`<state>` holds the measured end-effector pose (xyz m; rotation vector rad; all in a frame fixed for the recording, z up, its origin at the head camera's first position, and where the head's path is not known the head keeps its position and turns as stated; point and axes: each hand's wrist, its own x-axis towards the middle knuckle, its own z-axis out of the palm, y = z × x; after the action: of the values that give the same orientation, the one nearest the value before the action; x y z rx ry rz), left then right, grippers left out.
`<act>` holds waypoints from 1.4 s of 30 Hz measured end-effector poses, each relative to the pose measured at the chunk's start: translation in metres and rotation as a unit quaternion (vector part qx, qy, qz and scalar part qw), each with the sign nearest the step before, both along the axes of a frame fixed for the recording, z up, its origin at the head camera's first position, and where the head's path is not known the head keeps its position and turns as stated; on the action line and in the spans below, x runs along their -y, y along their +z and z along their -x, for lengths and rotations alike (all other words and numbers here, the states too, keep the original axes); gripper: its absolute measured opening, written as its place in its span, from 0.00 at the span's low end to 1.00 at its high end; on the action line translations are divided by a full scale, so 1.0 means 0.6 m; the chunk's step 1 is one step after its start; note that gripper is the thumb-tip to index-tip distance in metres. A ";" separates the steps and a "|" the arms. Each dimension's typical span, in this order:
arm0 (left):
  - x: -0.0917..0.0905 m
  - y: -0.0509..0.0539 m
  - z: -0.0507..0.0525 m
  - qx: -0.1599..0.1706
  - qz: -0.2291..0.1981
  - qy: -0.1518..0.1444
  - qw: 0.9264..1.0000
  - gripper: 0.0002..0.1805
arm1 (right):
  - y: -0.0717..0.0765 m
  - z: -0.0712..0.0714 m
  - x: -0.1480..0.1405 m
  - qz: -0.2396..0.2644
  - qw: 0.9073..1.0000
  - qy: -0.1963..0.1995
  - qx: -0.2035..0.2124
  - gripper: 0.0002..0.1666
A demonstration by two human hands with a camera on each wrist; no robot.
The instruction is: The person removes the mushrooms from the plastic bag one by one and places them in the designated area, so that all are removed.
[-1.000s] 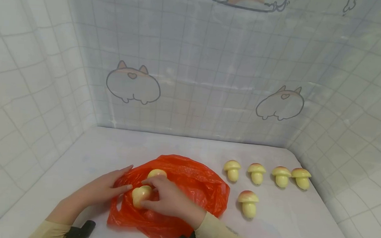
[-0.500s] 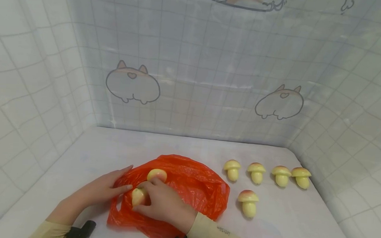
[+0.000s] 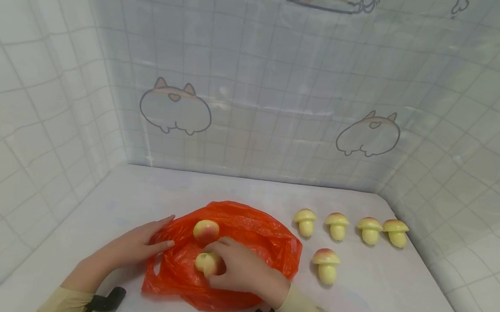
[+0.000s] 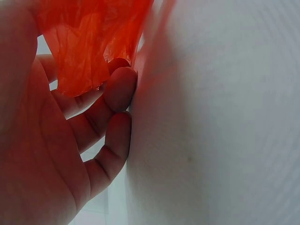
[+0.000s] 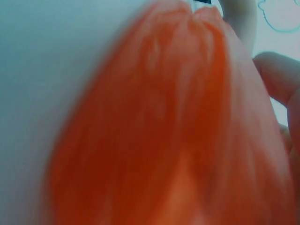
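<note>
A red plastic bag (image 3: pixel 251 217) lies spread with its mouth upward. My left hand (image 3: pixel 132 246) holds its left rim, thumb on the inner side; in the left wrist view the bag's edge (image 4: pixel 82 61) hangs between thumb and curled fingers. Over the bag's inside, my right hand (image 3: pixel 244 269) grips a yellow toy mushroom (image 3: pixel 204 263) with a reddish cap, partly hidden by the fingers. Another toy mushroom (image 3: pixel 206 231) rests in the bag just behind it, cap up. The right wrist view is blurred and mostly filled by the bag's side (image 5: pixel 154 126).
To the right of the bag, a row of toy mushrooms (image 3: pixel 370 231) lies on the white table (image 3: pixel 379 285), with a single toy mushroom (image 3: pixel 326 267) nearer the front. Tiled-pattern sheets (image 3: pixel 252 104) enclose the back and both sides.
My right hand has closed round the mushroom at the bag's left and shifted it rightward, turning it. The mushroom behind is now fully uncovered. My left hand stays where it was.
</note>
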<state>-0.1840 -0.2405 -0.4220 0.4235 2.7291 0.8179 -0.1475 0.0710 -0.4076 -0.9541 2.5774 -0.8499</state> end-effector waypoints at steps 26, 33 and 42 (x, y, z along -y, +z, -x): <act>-0.004 0.005 0.001 0.022 0.001 0.012 1.000 0.49 | 0.000 -0.002 -0.052 -0.046 0.998 0.020 -0.050 0.42; -0.001 0.001 0.002 0.026 -0.001 0.015 1.000 0.49 | -0.009 0.001 -0.040 -0.057 0.995 0.018 -0.082 0.38; -0.001 -0.001 0.002 0.014 0.001 0.009 1.000 0.48 | -0.009 -0.001 -0.044 -0.045 0.997 0.027 -0.057 0.39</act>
<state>-0.1850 -0.2397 -0.4227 0.3858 2.7113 0.8202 -0.1471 0.0972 -0.4130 -1.0704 2.6459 -0.6775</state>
